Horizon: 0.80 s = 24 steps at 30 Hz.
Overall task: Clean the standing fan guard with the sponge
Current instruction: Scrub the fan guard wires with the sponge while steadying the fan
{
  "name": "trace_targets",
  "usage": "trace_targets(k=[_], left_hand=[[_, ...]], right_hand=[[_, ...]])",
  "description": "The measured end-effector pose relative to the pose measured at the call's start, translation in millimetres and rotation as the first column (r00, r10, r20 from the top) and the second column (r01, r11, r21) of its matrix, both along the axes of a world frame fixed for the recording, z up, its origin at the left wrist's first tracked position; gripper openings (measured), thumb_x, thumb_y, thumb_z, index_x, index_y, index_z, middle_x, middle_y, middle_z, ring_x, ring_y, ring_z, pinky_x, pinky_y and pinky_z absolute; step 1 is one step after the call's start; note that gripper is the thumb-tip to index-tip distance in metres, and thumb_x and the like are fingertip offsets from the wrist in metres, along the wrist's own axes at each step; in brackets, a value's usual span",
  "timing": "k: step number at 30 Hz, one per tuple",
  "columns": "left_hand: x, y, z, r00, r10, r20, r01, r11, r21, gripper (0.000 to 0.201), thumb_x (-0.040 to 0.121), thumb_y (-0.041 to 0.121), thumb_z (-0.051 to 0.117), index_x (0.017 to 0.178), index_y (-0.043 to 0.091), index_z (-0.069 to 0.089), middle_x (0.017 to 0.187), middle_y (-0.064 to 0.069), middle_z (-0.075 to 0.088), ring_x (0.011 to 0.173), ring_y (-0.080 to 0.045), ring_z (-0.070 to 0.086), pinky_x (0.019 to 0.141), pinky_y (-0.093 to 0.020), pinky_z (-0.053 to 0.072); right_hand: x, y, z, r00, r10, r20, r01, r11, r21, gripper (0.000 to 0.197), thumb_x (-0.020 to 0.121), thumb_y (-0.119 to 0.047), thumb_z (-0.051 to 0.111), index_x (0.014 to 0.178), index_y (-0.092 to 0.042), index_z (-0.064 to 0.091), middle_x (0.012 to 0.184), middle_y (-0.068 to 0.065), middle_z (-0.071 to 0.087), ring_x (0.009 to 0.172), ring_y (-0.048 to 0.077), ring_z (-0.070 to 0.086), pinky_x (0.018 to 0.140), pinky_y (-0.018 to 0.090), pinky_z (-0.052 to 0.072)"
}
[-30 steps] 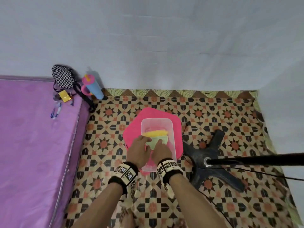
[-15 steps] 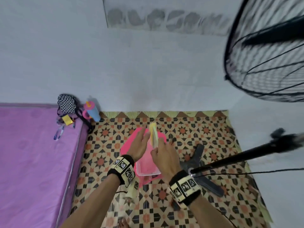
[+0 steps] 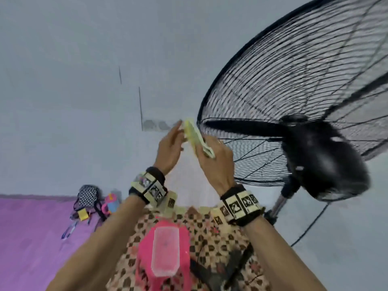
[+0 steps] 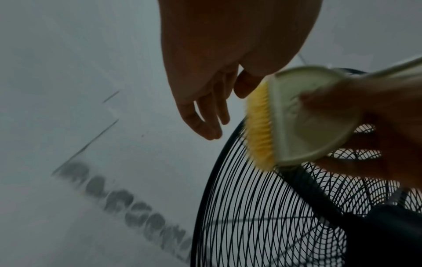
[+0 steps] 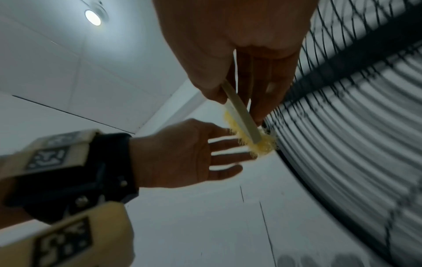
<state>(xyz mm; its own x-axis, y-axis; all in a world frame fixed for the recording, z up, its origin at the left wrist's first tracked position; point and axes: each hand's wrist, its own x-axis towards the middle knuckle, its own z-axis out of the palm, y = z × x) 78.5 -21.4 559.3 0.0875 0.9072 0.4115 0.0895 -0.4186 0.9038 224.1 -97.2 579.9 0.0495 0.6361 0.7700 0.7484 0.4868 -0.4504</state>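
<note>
Head view: the right hand (image 3: 218, 162) pinches one sponge (image 3: 196, 139) edgewise between thumb and fingers (image 5: 269, 90), apparently so its yellow scrubbing face can be turned toward the wires, just beside the rim of the single fan guard (image 3: 294, 85). The left hand (image 3: 170, 150) holds nothing, fingers spread and released, their tips near the sponge's fuzzy side, likely steadying it. Below, one clear tub (image 3: 165, 250) sits on one pink mat (image 3: 144, 244) on the floor.

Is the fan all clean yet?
Not yet. The sponge is already out of the clear tub. The right hand grips it beside the fan guard rim, and the left hand is open alongside. The wiping itself is left.
</note>
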Motion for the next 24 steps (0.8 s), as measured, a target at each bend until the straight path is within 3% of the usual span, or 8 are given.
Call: trace_targets(k=[2,5,9,14,17,19,22,24], left_hand=[[16.1,-3.7,43.6,0.993,0.059,-0.099,-0.048,0.993,0.107,0.049,0.113,0.025,0.043,0.161,0.017,0.036,0.155,-0.004,0.053,0.140,-0.021,0.052,0.118,-0.042,0.041],[52.6,-9.6,117.2,0.967,0.124,-0.225,-0.060,0.961,0.271,0.055,0.111,0.030,0.047,0.162,0.014,0.035,0.163,-0.006,0.041,0.146,-0.023,0.044,0.121,-0.034,0.033],[100.0,-22.3,205.9,0.924,0.146,-0.354,-0.031,0.949,0.313,0.063,0.106,0.040,0.058,0.160,0.015,0.038,0.158,-0.008,0.049,0.142,-0.023,0.048,0.117,-0.031,0.035],[132.9,-32.4,262.4,0.903,0.106,-0.417,0.077,0.913,0.400,0.066,0.098,0.050,0.067,0.152,0.018,0.046,0.144,-0.003,0.059,0.121,-0.014,0.054,0.104,-0.032,0.041],[155.1,-33.1,282.6,0.855,0.098,-0.509,0.157,0.887,0.435,0.084,0.087,0.057,0.077,0.153,0.019,0.043,0.145,-0.003,0.058,0.125,-0.017,0.055,0.109,-0.036,0.044],[162.3,-28.4,285.6,0.832,0.142,-0.537,0.144,0.879,0.455,0.096,0.076,0.060,0.084,0.152,0.020,0.043,0.141,-0.004,0.061,0.124,-0.020,0.058,0.110,-0.039,0.046],[165.3,-22.4,277.9,0.842,0.231,-0.487,0.059,0.858,0.509,0.104,0.066,0.071,0.083,0.149,0.021,0.047,0.132,-0.003,0.067,0.117,-0.021,0.064,0.104,-0.036,0.050],[164.6,-22.8,271.5,0.850,0.285,-0.443,0.015,0.827,0.562,0.106,0.062,0.078,0.077,0.147,0.021,0.050,0.129,-0.003,0.070,0.113,-0.019,0.066,0.100,-0.034,0.049]], right_hand=[[19.3,-20.6,45.7,1.000,0.005,-0.018,-0.002,0.988,0.155,0.015,0.100,-0.018,0.061,0.108,-0.009,0.071,0.090,0.004,0.068,0.073,0.015,0.056,0.062,0.028,0.040],[58.9,-46.4,107.4,0.999,0.004,-0.054,0.011,0.958,0.286,0.015,0.098,-0.014,0.063,0.111,-0.007,0.068,0.092,-0.001,0.065,0.068,0.007,0.050,0.057,0.012,0.033],[122.5,-61.7,172.2,0.998,-0.001,-0.065,0.018,0.963,0.269,0.017,0.096,-0.018,0.065,0.110,-0.010,0.062,0.094,0.005,0.070,0.068,0.015,0.063,0.052,0.024,0.050],[180.7,-65.7,224.6,0.984,-0.053,-0.173,0.112,0.928,0.355,0.022,0.096,-0.013,0.070,0.111,-0.002,0.058,0.107,0.021,0.074,0.076,0.018,0.071,0.046,0.016,0.055],[211.3,-70.7,251.4,0.948,-0.182,-0.262,0.286,0.850,0.443,0.018,0.097,-0.020,0.068,0.105,-0.004,0.065,0.087,0.004,0.074,0.068,0.012,0.069,0.051,0.016,0.055],[226.8,-68.4,269.6,0.903,-0.307,-0.301,0.420,0.779,0.466,0.024,0.099,-0.024,0.065,0.107,-0.002,0.070,0.081,0.001,0.072,0.067,0.015,0.067,0.054,0.012,0.045],[245.0,-59.5,293.0,0.846,-0.456,-0.277,0.532,0.686,0.496,0.034,0.106,-0.026,0.053,0.125,0.001,0.063,0.098,0.014,0.077,0.083,0.030,0.072,0.069,0.031,0.051],[250.3,-52.0,301.4,0.824,-0.536,-0.180,0.550,0.686,0.475,0.033,0.110,-0.025,0.044,0.129,-0.001,0.057,0.102,0.017,0.075,0.090,0.036,0.072,0.074,0.040,0.054]])
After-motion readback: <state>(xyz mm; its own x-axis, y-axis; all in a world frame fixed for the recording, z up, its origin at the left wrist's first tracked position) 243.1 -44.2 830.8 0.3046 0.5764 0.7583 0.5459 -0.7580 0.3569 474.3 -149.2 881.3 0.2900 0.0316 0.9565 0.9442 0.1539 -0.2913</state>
